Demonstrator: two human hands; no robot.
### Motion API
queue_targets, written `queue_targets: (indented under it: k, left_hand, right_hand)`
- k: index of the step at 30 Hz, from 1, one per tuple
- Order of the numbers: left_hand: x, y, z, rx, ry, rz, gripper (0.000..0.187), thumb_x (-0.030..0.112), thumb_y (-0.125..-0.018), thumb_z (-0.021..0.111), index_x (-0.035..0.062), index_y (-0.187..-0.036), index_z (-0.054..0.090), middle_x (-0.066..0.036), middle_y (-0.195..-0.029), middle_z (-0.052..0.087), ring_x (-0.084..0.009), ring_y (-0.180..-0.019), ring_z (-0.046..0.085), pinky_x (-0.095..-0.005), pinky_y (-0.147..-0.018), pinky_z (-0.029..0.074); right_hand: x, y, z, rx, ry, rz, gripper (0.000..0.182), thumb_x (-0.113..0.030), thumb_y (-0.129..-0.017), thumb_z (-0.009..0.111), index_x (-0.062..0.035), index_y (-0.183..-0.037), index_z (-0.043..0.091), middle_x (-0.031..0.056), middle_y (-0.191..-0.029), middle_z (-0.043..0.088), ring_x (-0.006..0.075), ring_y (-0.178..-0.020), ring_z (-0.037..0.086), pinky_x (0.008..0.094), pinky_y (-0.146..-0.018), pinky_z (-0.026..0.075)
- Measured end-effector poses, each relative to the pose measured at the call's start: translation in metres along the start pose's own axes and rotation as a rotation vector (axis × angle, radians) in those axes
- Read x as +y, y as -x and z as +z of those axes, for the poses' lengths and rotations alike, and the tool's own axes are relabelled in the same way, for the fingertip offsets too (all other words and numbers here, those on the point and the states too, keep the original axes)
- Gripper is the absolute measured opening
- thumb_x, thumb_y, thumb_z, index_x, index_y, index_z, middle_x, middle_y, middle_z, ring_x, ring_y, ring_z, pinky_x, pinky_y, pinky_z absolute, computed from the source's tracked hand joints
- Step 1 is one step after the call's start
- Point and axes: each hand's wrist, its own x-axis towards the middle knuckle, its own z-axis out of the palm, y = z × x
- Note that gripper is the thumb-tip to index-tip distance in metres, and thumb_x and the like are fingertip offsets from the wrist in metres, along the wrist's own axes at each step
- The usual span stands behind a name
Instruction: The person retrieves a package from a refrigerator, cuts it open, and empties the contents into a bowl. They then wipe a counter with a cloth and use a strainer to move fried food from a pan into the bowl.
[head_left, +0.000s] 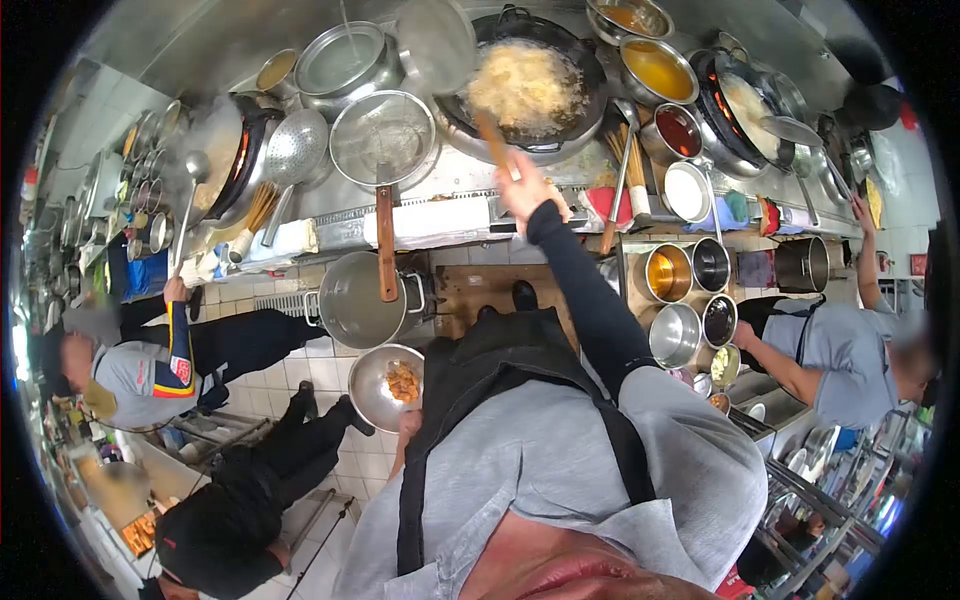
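My right hand [532,192] is closed around the wooden handle [491,140] of a strainer. Its round head [437,46], blurred by motion, hangs over the left rim of a black wok [592,100]. Pale food [525,85] bubbles in oil inside that wok. Low on my left side, my left hand [411,424] grips the rim of a steel bowl [372,375] with its fingers partly hidden. Brown fried pieces [403,382] lie in the bowl. A second wooden-handled strainer [383,135] rests near the stove edge, left of the wok.
A large steel pot [357,300] stands on the floor. Sauce pots [668,273] and a ladle [622,165] are at right. Flames show under a wok [745,105], where a person [845,365] works. Others are at left [150,375] and behind [230,515].
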Motion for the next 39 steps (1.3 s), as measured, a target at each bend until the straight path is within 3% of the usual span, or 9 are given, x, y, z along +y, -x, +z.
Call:
queue_targets:
  k: [2, 4, 12, 18, 23, 29, 31, 33, 39]
  left_hand:
    - [0.018, 0.0, -0.011, -0.056, 0.556, -0.414, 0.012, 0.025, -0.081, 0.064, 0.0123, -0.08, 0.064, -0.007, -0.074, 0.067, -0.0265, -0.068, 0.067, -0.0384, -0.058, 0.053]
    - [0.036, -0.004, -0.029, -0.001, 0.908, -0.653, 0.013, 0.024, -0.084, 0.062, 0.0116, -0.085, 0.064, -0.007, -0.078, 0.067, -0.0263, -0.071, 0.067, -0.0394, -0.06, 0.054]
    - [0.078, -0.04, -0.095, 0.078, 1.115, -0.795, 0.021, 0.023, -0.096, 0.055, 0.0084, -0.108, 0.063, -0.007, -0.095, 0.067, -0.0257, -0.084, 0.067, -0.0431, -0.07, 0.056]
    - [0.108, -0.063, -0.144, 0.159, 1.099, -0.689, 0.027, 0.022, -0.098, 0.05, 0.0026, -0.113, 0.06, -0.009, -0.097, 0.065, -0.0252, -0.082, 0.065, -0.0422, -0.071, 0.059]
    - [0.112, -0.05, -0.131, 0.252, 1.196, -0.765, 0.026, 0.014, -0.096, 0.052, 0.0072, -0.12, 0.06, -0.012, -0.102, 0.067, -0.0254, -0.082, 0.067, -0.0372, -0.06, 0.059]
    - [0.178, -0.009, -0.103, -0.205, 1.06, -0.746, 0.032, 0.03, -0.098, 0.053, 0.0074, -0.12, 0.06, -0.004, -0.1, 0.066, -0.0186, -0.075, 0.061, -0.0367, -0.07, 0.053]
    - [0.231, 0.013, -0.139, -0.295, 1.066, -0.748, 0.033, 0.031, -0.098, 0.054, 0.007, -0.12, 0.061, -0.003, -0.097, 0.065, -0.0157, -0.075, 0.06, -0.0325, -0.068, 0.052]
    - [0.286, 0.035, -0.199, -0.342, 1.064, -0.768, 0.034, 0.032, -0.099, 0.054, 0.0067, -0.12, 0.062, -0.002, -0.095, 0.064, -0.0128, -0.075, 0.059, -0.0283, -0.066, 0.05]
    - [0.299, 0.072, -0.265, -0.553, 0.722, -0.338, 0.031, 0.026, -0.099, 0.053, 0.0037, -0.119, 0.061, 0.001, -0.091, 0.06, -0.0083, -0.072, 0.056, -0.0231, -0.062, 0.048]
  right_hand:
    - [0.018, -0.022, -0.059, 0.049, 0.242, -0.058, 0.058, -0.024, -0.093, 0.064, -0.0024, -0.143, 0.046, 0.0257, -0.131, 0.061, 0.0388, -0.117, 0.062, 0.0426, -0.102, 0.047]
    - [0.019, -0.046, -0.117, 0.003, 0.517, 0.112, 0.053, -0.023, -0.092, 0.062, -0.0035, -0.139, 0.049, 0.0288, -0.123, 0.063, 0.043, -0.112, 0.063, 0.0473, -0.097, 0.049]
    - [0.115, -0.071, -0.198, 0.106, 0.491, 0.093, 0.052, -0.022, -0.088, 0.063, -0.0006, -0.134, 0.052, 0.0323, -0.103, 0.067, 0.046, -0.098, 0.067, 0.0489, -0.092, 0.051]
    - [0.108, -0.034, -0.194, 0.087, -0.582, 0.772, 0.051, -0.014, -0.096, 0.06, -0.0079, -0.144, 0.044, -0.0009, -0.068, 0.053, 0.0049, -0.047, 0.042, 0.0208, -0.037, 0.029]
    - [0.039, -0.028, -0.163, 0.053, -0.765, 0.764, 0.059, -0.012, -0.097, 0.06, -0.0158, -0.151, 0.038, -0.0001, -0.07, 0.054, 0.0057, -0.046, 0.041, 0.0197, -0.037, 0.028]
    - [-0.013, -0.085, -0.045, -0.217, -0.474, 0.365, 0.045, -0.015, -0.095, 0.062, -0.0112, -0.139, 0.051, -0.0042, -0.072, 0.052, 0.0031, -0.05, 0.041, 0.0197, -0.041, 0.031]
    - [0.019, -0.123, 0.024, -0.085, 0.024, -0.163, 0.053, -0.011, -0.091, 0.061, -0.005, -0.142, 0.048, 0.0157, -0.094, 0.071, 0.0277, -0.081, 0.069, 0.037, -0.075, 0.055]
    - [-0.042, -0.139, 0.056, -0.247, 0.239, 0.111, 0.054, -0.017, -0.09, 0.056, -0.0084, -0.143, 0.047, 0.0317, -0.112, 0.065, 0.0478, -0.108, 0.062, 0.0485, -0.095, 0.049]
    - [-0.044, -0.147, 0.081, -0.314, 0.337, 0.079, 0.054, -0.019, -0.09, 0.057, -0.0114, -0.143, 0.047, 0.03, -0.11, 0.067, 0.0474, -0.104, 0.064, 0.0523, -0.092, 0.05]
